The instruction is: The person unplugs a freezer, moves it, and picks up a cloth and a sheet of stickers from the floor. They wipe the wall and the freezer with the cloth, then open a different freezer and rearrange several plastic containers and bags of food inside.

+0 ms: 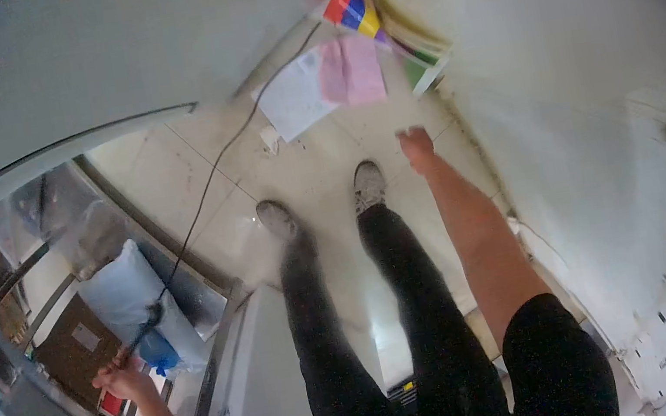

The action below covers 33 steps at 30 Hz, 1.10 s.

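My left hand (124, 380) is at the lower left, fingers wrapped round one end of a black corded tool (141, 325). Its kind is not clear. From the tool's far end a long black cord (214, 168) runs up across the floor towards the grey panel. On the right, my right hand (417, 148) hangs over the tiled floor, beyond my right shoe. Its fingers look curled in, slightly blurred, and nothing shows in them.
White and pink paper sheets (292, 96) lie on the floor ahead. A colourful bag (352, 4) leans in the corner. At left, an open-framed shelf holds a cardboard box (80, 354) and a pale plastic bag (122, 287). A whitish wall (579, 96) rises on the right.
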Tool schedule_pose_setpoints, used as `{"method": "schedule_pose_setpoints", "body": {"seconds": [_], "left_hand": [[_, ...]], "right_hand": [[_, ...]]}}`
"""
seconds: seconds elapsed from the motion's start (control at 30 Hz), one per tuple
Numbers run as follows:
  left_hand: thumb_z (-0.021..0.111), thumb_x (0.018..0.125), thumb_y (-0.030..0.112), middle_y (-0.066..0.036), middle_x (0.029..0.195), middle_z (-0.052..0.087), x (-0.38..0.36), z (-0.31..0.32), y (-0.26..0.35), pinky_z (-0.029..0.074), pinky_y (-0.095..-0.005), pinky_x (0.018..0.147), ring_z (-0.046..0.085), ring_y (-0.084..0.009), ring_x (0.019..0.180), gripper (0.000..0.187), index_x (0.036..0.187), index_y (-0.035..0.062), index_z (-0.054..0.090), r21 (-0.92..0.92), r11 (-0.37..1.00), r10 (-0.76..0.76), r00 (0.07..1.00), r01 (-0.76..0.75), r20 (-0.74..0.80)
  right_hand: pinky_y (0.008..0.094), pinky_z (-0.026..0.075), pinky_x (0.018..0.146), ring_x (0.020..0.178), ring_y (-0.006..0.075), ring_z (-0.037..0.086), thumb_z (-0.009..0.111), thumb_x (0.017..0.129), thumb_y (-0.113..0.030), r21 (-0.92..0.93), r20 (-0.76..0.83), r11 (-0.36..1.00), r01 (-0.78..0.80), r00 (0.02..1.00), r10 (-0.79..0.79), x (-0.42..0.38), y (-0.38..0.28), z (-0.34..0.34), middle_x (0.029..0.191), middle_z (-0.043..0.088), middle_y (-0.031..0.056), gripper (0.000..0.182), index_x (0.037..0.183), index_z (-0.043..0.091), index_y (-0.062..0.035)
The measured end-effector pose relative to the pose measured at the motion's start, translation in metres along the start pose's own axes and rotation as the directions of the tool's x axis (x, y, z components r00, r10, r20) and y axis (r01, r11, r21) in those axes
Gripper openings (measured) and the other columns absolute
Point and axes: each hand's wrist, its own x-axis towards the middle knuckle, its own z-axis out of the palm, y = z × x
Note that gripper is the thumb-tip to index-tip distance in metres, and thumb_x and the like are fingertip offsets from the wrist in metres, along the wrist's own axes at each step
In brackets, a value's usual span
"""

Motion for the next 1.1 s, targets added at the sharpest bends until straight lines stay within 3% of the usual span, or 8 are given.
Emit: {"method": "schedule_pose_setpoints", "body": {"seconds": [0.13,0.33,0.6,0.7,0.77,0.87,1.0,1.1], "left_hand": [[0.043,0.109,0.04,-0.013,0.109,0.058,0.142,-0.002,-0.163,0.051,-0.0494,0.096,0.057,-0.0279,0.104,0.039,0.103,0.0031,0.055,-0.019,0.911,-0.398,0.888,0.413,0.231],[0.046,0.106,0.047,-0.019,0.142,0.04,0.126,0.09,-0.27,0.048,-0.0577,0.103,0.049,-0.0358,0.116,0.053,0.147,0.014,0.045,0.387,0.651,-0.715,0.699,0.653,0.023],[0.062,0.098,0.043,-0.012,0.117,0.06,0.053,0.24,-0.361,0.047,-0.05,0.095,0.056,-0.0281,0.105,0.047,0.135,0.0146,0.059,0.88,0.472,-0.687,0.608,-0.043,0.398],[0.067,0.098,0.033,-0.016,0.118,0.066,0.094,0.283,-0.469,0.049,-0.0453,0.097,0.063,-0.031,0.107,0.051,0.141,0.0103,0.055,0.192,-0.076,-0.386,0.207,-0.978,0.899],[0.069,0.097,0.024,-0.018,0.12,0.065,-0.05,0.36,-0.385,0.052,-0.0416,0.094,0.063,-0.0294,0.107,0.051,0.143,0.0089,0.052,0.608,0.546,-0.336,0.514,-0.576,0.789],[0.071,0.096,0.025,-0.019,0.129,0.063,-0.115,0.418,-0.403,0.051,-0.0378,0.095,0.064,-0.0272,0.109,0.049,0.138,0.0062,0.055,0.223,0.861,-0.246,0.008,-0.456,0.969],[0.067,0.098,0.015,-0.014,0.135,0.059,-0.236,0.477,-0.405,0.049,-0.0379,0.097,0.058,-0.0223,0.119,0.045,0.14,0.0073,0.054,0.528,0.786,-0.474,0.236,-0.321,0.848],[0.067,0.097,0.016,-0.011,0.136,0.059,-0.282,0.491,-0.417,0.047,-0.0441,0.102,0.059,-0.0237,0.12,0.047,0.141,0.0073,0.053,0.647,0.762,-0.62,0.324,0.03,0.715]], "right_hand": [[0.0733,0.035,0.109,0.146,0.045,0.033,0.081,0.082,-0.054,0.665,0.306,0.558,-0.496,0.863,0.402,0.077,-0.081,0.057,0.167,0.026,0.0093,0.112,0.163,0.013,-0.0179],[0.0577,0.043,0.11,0.141,0.0426,0.042,0.085,0.075,-0.059,0.586,-0.039,0.74,-0.33,0.901,0.433,0.157,-0.08,0.141,0.161,0.033,0.0197,0.125,0.161,0.011,-0.0041],[0.0455,0.053,0.1,0.117,0.0421,0.064,0.081,0.079,-0.056,-0.131,-0.367,0.991,-0.001,0.929,-0.047,0.169,-0.099,0.15,0.122,0.066,0.027,0.079,0.125,0.062,0.0058],[0.0479,0.052,0.087,0.101,0.0394,0.067,0.075,0.086,-0.041,0.103,-0.422,0.977,0.189,0.897,-0.129,0.163,-0.084,0.157,0.102,0.068,0.0219,0.049,0.107,0.064,0.0014],[0.0487,0.051,0.084,0.09,0.0388,0.067,0.073,0.085,-0.029,0.192,-0.393,0.933,0.303,0.895,-0.21,0.117,-0.091,0.152,0.096,0.067,0.0215,0.034,0.093,0.062,0.0026],[0.0478,0.049,0.087,0.098,0.0392,0.065,0.073,0.085,-0.025,0.27,-0.16,0.932,0.242,0.966,-0.205,0.085,-0.096,0.16,0.101,0.067,0.0225,0.029,0.092,0.062,0.0009],[0.0453,0.046,0.097,0.117,0.0363,0.057,0.077,0.082,-0.024,-0.427,-0.606,0.856,0.293,0.609,-0.511,0.101,-0.096,0.21,0.107,0.065,0.0196,0.026,0.092,0.066,-0.0023],[0.0445,0.05,0.092,0.107,0.0361,0.061,0.076,0.082,-0.026,-0.401,-0.565,0.894,0.203,0.713,-0.415,0.101,-0.109,0.22,0.117,0.064,0.0237,0.029,0.098,0.07,-0.0023]]}}
